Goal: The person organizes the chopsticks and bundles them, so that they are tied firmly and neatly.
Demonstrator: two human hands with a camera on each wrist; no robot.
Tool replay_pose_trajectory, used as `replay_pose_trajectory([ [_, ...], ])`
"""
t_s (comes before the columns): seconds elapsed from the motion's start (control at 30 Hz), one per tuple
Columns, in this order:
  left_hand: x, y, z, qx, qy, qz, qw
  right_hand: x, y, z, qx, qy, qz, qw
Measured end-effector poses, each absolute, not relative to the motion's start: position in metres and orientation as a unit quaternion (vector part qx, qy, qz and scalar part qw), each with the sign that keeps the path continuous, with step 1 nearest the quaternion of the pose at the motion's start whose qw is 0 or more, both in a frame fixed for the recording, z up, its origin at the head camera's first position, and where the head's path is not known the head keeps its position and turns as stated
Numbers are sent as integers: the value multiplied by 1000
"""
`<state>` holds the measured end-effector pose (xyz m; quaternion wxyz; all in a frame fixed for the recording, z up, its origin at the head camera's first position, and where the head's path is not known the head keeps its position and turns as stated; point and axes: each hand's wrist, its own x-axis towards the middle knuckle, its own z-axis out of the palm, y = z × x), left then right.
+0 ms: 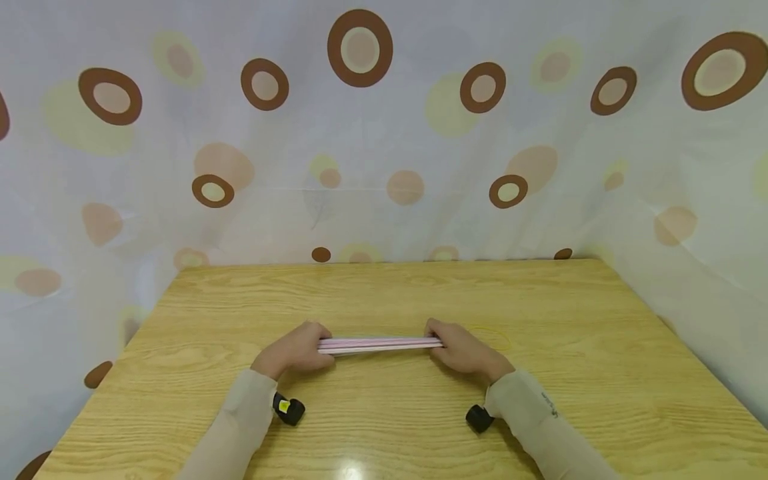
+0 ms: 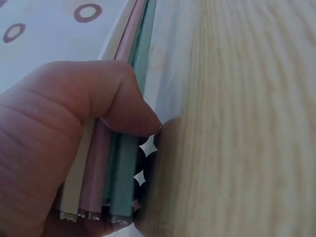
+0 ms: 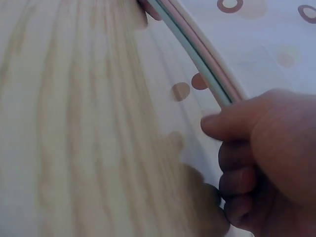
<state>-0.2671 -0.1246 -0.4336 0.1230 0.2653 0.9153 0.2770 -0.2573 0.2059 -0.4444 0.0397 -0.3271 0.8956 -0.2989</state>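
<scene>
Bundle of pastel sticks (image 1: 381, 344) held level just above the counter (image 1: 540, 320), left hand (image 1: 295, 350) and right hand (image 1: 462, 350) each gripping one end. Apparently mid-squaring; next calls for even, steady grip.

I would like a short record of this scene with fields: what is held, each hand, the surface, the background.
held thing: bundle of thin sticks, pink, cream and green, lying level above the table
left hand: grip curled round the bundle's left end
right hand: grip curled round the bundle's right end
surface: wooden table, light grain
background: white curtain with brown and yellow circles
wrists: small black cameras under both sleeves
</scene>
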Motion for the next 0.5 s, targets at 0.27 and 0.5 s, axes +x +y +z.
replay_pose_trajectory([
  [0.27, -265, -130, -437, 265, 934, 232, 66, -257, 195, -441, -290, 865, -401, 83],
  [0.5, -269, -124, -435, 268, 923, 269, 68, -255, 200, -436, -282, 850, -439, 71],
])
